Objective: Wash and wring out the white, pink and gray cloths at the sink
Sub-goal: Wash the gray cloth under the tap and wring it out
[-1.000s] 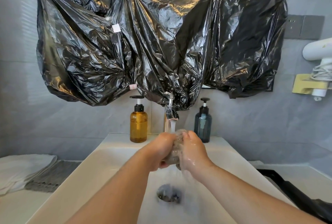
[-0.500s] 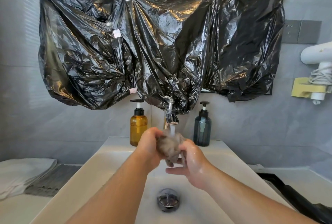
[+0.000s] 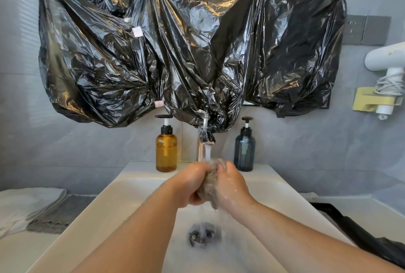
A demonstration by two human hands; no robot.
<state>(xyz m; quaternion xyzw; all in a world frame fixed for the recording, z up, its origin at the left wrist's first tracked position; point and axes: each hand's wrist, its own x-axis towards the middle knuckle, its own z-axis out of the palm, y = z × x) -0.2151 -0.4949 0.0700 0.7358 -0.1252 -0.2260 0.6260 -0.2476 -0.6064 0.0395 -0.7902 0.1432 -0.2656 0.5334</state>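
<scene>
1. Right now the step in hand looks like washing. The left hand (image 3: 190, 181) and right hand (image 3: 233, 187) close in from either side on a wet, bunched-up cloth (image 3: 210, 185) of dull gray-brown tone, held directly under the water stream (image 3: 207, 152) from the chrome faucet (image 3: 204, 139).
2. Both hands have their fingers curled tight around the wad, and neither holds anything else.
3. The wad hangs above the middle of the white ceramic sink (image 3: 105, 204), just far of the round metal drain (image 3: 202, 233), with water running off it.
4. Its long axis runs roughly up and down. The upper end pokes out above the knuckles toward the far faucet, and the lower tail points down at the drain.
5. I cannot say for certain which of the three cloths this is. A folded white cloth (image 3: 24, 207) and a flat dark gray cloth (image 3: 59, 213) lie on the counter to the left, so it is probably the pink one.
6. The next move, as I judge it, is wringing. That calls for drawing the wad out of the stream, shifting each grip toward an end, and twisting the hands in opposite directions along that axis, low over the basin so the runoff falls inside.
</scene>
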